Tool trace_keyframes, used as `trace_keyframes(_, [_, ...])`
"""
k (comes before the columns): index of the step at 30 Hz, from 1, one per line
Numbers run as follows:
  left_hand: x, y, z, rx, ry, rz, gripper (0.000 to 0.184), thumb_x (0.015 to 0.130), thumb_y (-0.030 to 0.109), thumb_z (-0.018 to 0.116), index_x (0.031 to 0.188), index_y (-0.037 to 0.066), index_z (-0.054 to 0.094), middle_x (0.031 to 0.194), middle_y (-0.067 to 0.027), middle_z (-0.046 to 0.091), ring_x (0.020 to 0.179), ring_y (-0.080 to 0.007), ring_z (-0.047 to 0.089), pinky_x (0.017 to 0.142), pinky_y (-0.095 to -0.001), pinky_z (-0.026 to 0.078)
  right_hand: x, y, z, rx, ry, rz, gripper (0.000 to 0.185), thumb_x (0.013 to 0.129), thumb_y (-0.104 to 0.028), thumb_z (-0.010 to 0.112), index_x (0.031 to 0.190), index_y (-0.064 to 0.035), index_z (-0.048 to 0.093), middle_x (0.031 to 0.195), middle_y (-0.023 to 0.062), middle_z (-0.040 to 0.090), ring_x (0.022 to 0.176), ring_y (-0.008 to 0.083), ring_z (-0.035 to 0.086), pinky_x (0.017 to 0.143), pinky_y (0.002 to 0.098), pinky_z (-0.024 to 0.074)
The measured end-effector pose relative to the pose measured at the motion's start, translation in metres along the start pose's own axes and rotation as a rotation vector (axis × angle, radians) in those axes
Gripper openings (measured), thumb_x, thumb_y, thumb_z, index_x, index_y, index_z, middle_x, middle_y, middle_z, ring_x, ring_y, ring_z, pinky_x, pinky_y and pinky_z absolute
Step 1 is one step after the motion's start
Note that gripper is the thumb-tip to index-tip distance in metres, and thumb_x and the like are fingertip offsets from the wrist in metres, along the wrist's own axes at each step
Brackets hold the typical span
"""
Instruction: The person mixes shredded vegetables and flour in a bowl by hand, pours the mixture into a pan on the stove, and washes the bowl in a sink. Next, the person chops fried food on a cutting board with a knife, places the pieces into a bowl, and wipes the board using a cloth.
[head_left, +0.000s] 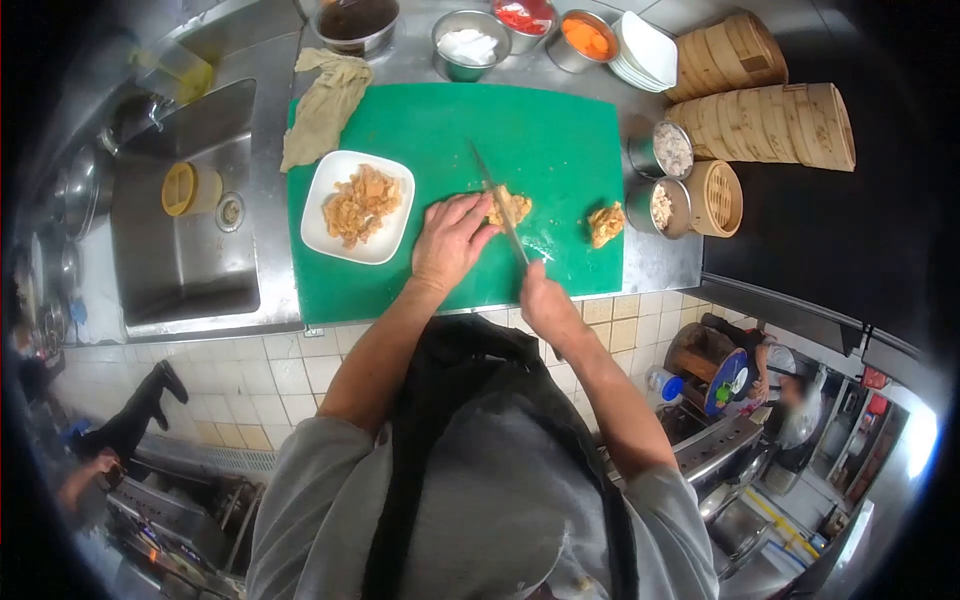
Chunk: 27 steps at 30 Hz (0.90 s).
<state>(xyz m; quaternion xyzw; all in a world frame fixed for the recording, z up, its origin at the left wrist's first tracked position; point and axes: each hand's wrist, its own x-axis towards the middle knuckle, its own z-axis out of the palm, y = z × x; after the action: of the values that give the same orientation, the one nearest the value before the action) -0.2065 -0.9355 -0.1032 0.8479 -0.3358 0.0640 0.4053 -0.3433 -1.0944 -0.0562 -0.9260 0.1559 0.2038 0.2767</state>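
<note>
On the green cutting board (440, 130), my left hand (452, 240) presses its closed fingers onto a golden-brown piece of food (512, 206), perhaps cooked meat. A knife (512, 235) is gripped in my right hand (548, 302). Its blade points away from me and crosses the piece just right of my left fingertips. Left of that hand, a white square dish (310, 225) holds a heap of sliced brown food (362, 205). Another golden-brown lump (605, 225) lies by the board's right edge. Wet marks and small crumbs show on the board.
A cloth (325, 105) overlaps the board's upper left corner. Metal bowls of white pieces (467, 47) and orange slices (586, 39) stand behind. Bamboo steamers (765, 125) are at right, a sink (185, 275) at left. Other people (800, 410) work behind me.
</note>
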Motion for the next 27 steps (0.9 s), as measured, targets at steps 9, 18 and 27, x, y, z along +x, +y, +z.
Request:
trace_keyframes(9, [0.005,0.010,-0.006,0.066,0.016,0.021,0.084,0.079,0.046,0.080,0.147,0.007,0.047,0.143,-0.0153,0.049,0.129,-0.0343,0.049,0.106,-0.0475,0.039,-0.005,0.003,-0.020,0.090,0.146,-0.139,0.015,0.098,-0.009,0.050,0.105,0.0015,0.042,0.080,0.0346,0.063,0.078,0.0559,0.062,0.067,0.0625,0.0481])
trace_keyframes(18, [0.047,0.010,0.036,0.256,-0.235,0.259,0.058,0.082,0.056,0.072,0.127,0.019,0.065,0.127,-0.0078,0.059,0.119,-0.0277,0.053,0.100,-0.0509,0.039,-0.118,0.075,0.007,0.332,0.346,0.081,0.015,0.102,-0.013,0.053,0.102,-0.0016,0.043,0.072,0.0279,0.062,0.069,0.0517,0.062,0.057,0.0549,0.0455])
trace_keyframes(27, [0.069,0.018,0.028,-0.095,0.014,-0.033,0.023,0.083,0.034,0.074,0.090,0.012,0.071,0.090,-0.0091,0.068,0.082,-0.0295,0.068,0.068,-0.0438,0.056,-0.143,0.100,0.029,0.656,0.366,0.235,0.015,0.107,-0.018,0.048,0.099,-0.0059,0.044,0.068,-0.0004,0.047,0.050,0.0068,0.046,0.042,0.0275,0.0404])
